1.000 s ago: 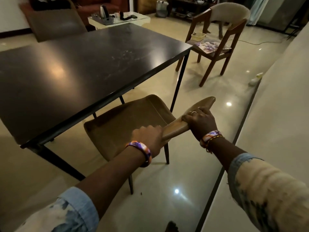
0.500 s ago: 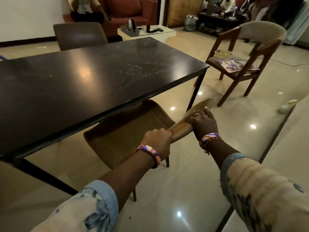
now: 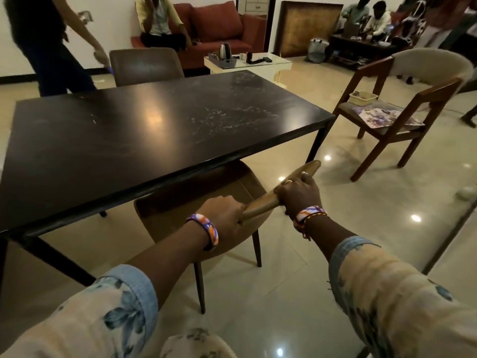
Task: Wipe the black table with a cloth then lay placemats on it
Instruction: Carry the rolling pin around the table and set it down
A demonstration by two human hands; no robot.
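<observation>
A: Brown chair (image 3: 180, 202), its top rail gripped by both hands?
B: Yes. Left hand (image 3: 222, 215) and right hand (image 3: 299, 195) are each curled tight around it, seat tucked under the black table (image 3: 129, 140).
A: Beyond the table?
B: A wooden armchair (image 3: 402, 104) carrying patterned placemats (image 3: 382, 117), well apart.

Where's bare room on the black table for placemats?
The whole top of the black table is bare, from the near edge to the far chair. Crowding sits below: both hands, left hand and right hand, grip the near chair.
</observation>
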